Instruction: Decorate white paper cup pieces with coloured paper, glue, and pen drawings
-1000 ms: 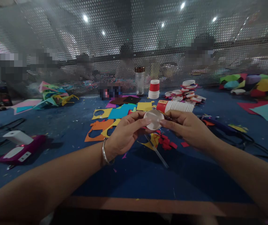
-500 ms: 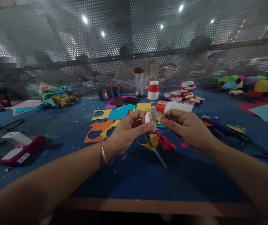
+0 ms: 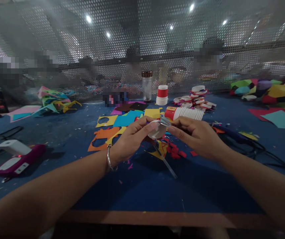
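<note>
My left hand (image 3: 132, 134) pinches a round white paper cup bottom (image 3: 156, 131) between thumb and fingers, its flat face tilted towards me. My right hand (image 3: 197, 134) is closed on small scissors (image 3: 164, 122), whose silver blades lie at the upper right rim of the cup bottom. Its fingers hide the handles. Below the hands, small red paper scraps (image 3: 174, 152) and a clear glue stick (image 3: 169, 168) lie on the blue table (image 3: 142, 192).
Cut orange paper (image 3: 99, 141) and yellow paper (image 3: 104, 121) lie left of centre. Behind are stacked paper cups (image 3: 186, 113), an upright cup stack (image 3: 162, 95), a glass bottle (image 3: 146, 88) and cut cup pieces (image 3: 198, 98). A purple power strip (image 3: 20, 162) is on the left, a dark glue gun (image 3: 232, 132) on the right.
The cup bottom has turned from edge-on to showing its round face. The scissors' blades have come to its rim, with the right hand slightly closer to the left.
</note>
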